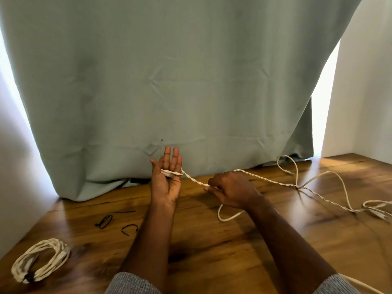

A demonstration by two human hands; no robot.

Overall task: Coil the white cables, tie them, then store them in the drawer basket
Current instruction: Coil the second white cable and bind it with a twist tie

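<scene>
While one bundle already lies coiled and tied at the near left of the surface [212,240], coiling of the second white cable [275,183] just begun. Left hand [166,181] raised palm-up, fingers straight and together, first turn of cable [171,173] laid across the palm. Right hand [231,190] close beside it, fingers curled round the twisted strand, drawing it taut between the two. Rest of the cable trailing loose to the right across the wood, looping near the curtain [169,81] and out toward the far right edge. Finished coil [40,259] well apart from both hands, bound at its near end. Black ties [105,221] scattered between that coil and the left forearm, untouched. Next, probably: carry the strand round the back of the left hand and over the palm again, feeding slack without letting the twist kink or the first turn slip off the fingers. Drawer basket nowhere in view, so storing still some way off.
</scene>
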